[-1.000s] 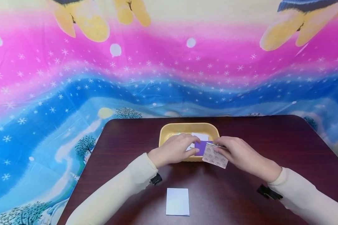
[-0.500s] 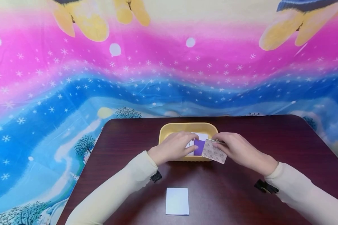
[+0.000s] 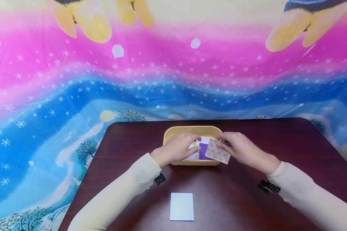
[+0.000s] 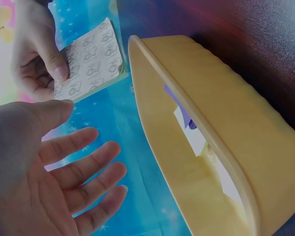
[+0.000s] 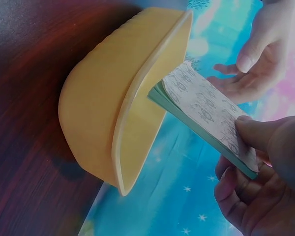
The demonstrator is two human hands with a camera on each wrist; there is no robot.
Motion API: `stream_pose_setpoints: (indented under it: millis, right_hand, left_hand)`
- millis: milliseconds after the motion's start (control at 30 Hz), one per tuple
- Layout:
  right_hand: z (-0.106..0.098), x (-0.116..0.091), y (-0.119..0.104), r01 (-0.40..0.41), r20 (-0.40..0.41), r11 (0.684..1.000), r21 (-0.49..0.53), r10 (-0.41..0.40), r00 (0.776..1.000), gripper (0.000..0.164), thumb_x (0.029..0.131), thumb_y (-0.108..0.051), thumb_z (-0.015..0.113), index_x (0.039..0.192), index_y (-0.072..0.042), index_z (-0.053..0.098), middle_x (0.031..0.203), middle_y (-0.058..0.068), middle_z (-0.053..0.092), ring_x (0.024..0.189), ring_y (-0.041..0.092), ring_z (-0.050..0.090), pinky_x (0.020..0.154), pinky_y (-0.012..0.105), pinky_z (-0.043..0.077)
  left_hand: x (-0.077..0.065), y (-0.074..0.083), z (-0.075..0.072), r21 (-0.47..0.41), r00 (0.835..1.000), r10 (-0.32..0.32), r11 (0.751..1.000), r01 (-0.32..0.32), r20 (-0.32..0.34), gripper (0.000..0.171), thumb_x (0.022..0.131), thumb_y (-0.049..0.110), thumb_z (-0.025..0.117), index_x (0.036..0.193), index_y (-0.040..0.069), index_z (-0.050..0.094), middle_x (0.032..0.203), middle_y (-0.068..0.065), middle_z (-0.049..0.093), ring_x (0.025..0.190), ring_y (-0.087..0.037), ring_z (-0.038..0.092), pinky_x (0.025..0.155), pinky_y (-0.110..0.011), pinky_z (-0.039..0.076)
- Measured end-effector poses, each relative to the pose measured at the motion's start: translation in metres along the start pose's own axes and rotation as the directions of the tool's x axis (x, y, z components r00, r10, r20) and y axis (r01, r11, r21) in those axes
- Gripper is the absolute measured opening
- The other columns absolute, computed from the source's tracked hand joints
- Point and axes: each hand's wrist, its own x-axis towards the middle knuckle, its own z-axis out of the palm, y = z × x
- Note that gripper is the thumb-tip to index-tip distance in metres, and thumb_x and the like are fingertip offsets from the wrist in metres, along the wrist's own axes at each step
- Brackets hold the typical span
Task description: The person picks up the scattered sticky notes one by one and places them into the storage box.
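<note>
My right hand (image 3: 245, 150) pinches a small square notepad (image 5: 206, 105) between thumb and fingers. The pad's top sheet is pale with a printed pattern, and green page edges show below it in the right wrist view. It overlaps the front right corner of a yellow plastic bin (image 3: 196, 163) in the head view. Above the bin's left part, my left hand (image 3: 174, 149) holds nothing, its fingers spread and slightly bent in the left wrist view. A purple square (image 3: 203, 151) and white papers (image 4: 188, 132) lie in the bin, partly hidden by the hands and pad.
A white square pad (image 3: 182, 207) lies on the dark wooden table (image 3: 133, 205), in front of the bin. Behind the table hangs a colourful printed cloth (image 3: 173, 73). A black clip or strap (image 3: 269, 186) is at the right wrist, another at the left.
My right hand has carried the notepad a little forward and left, further over the bin's corner. The left hand has drawn slightly away from the purple square. The white pad stays put.
</note>
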Motion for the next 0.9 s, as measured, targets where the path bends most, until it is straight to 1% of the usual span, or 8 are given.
stream_pose_setpoints:
  millis: [100, 300, 567, 900]
  right_hand:
    - [0.0, 0.003, 0.0, -0.005, 0.001, 1.0, 0.003, 0.005, 1.0, 0.013, 0.095, -0.012, 0.07, 0.107, -0.006, 0.073, 0.09, 0.0, 0.073, 0.076, 0.006, 0.061, 0.069, 0.028, 0.054]
    - [0.0, 0.009, 0.0, -0.017, 0.014, 1.0, 0.021, 0.017, 1.0, 0.013, 0.096, -0.011, 0.068, 0.107, -0.007, 0.072, 0.089, 0.0, 0.073, 0.074, 0.006, 0.061, 0.067, 0.026, 0.054]
    - [0.004, 0.019, 0.004, 0.001, -0.006, 1.0, 0.012, 0.0, 1.0, 0.012, 0.096, -0.012, 0.068, 0.106, -0.008, 0.073, 0.09, 0.0, 0.073, 0.076, 0.008, 0.06, 0.07, 0.031, 0.053]
    - [0.009, 0.03, 0.002, -0.042, 0.038, 0.999, 0.031, 0.041, 0.998, 0.013, 0.098, -0.014, 0.066, 0.108, -0.007, 0.073, 0.091, 0.002, 0.074, 0.074, 0.008, 0.061, 0.068, 0.028, 0.052]
  left_hand:
    - [0.001, -0.002, 0.001, 0.006, 1.0, -0.008, 1.0, 0.008, -0.006, 0.037, 0.102, 0.037, 0.059, 0.133, 0.017, 0.063, 0.123, -0.001, 0.07, 0.118, -0.017, 0.064, 0.099, -0.037, 0.053]
    - [0.003, -0.006, 0.001, 0.004, 1.0, -0.02, 1.0, 0.02, -0.01, 0.036, 0.102, 0.036, 0.058, 0.132, 0.016, 0.063, 0.124, -0.002, 0.07, 0.118, -0.016, 0.064, 0.101, -0.037, 0.052]
    - [0.003, -0.013, 0.001, -0.006, 1.0, -0.01, 1.0, 0.01, -0.021, 0.036, 0.102, 0.035, 0.058, 0.132, 0.014, 0.063, 0.125, -0.004, 0.071, 0.118, -0.019, 0.065, 0.101, -0.04, 0.052]
    - [0.005, -0.019, 0.002, -0.025, 0.999, -0.034, 0.999, 0.033, -0.017, 0.036, 0.103, 0.034, 0.057, 0.133, 0.014, 0.062, 0.126, -0.007, 0.07, 0.117, -0.02, 0.065, 0.1, -0.04, 0.052]
